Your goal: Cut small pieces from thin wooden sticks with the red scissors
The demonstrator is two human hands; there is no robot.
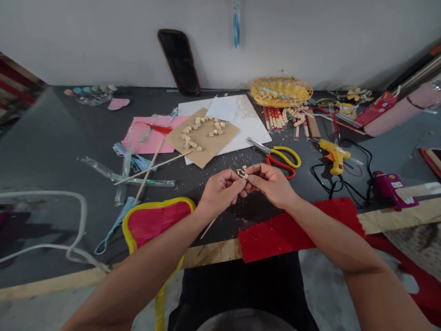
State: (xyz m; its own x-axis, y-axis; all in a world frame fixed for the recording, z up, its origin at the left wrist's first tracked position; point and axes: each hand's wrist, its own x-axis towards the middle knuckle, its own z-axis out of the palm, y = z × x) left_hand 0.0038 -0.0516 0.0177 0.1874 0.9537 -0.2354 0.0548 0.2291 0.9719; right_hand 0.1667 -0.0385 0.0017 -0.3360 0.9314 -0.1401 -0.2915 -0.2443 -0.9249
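My left hand point(222, 191) and my right hand point(274, 184) meet over the dark tabletop, fingertips nearly touching. Both are closed in a pinch around a small pale wooden piece point(244, 176), partly hidden by the fingers. Several similar cut bits point(243, 169) lie just beyond the fingertips. Scissors point(275, 154) with one yellow and one red handle rest close to my right hand. Farther back, several clusters of pale wooden bits point(191, 142) form a curved row on a brown square sheet point(201, 158). A thin stick point(208, 228) pokes out below my left wrist.
A yellow glue gun point(333, 155) with a black cord lies at right, near a purple device point(392, 189). Behind stand a yellow basket point(280, 92) and a leaning phone point(179, 62). Red cloth point(272, 234) lies under my right forearm; a yellow-edged fan point(156, 220) is beside my left.
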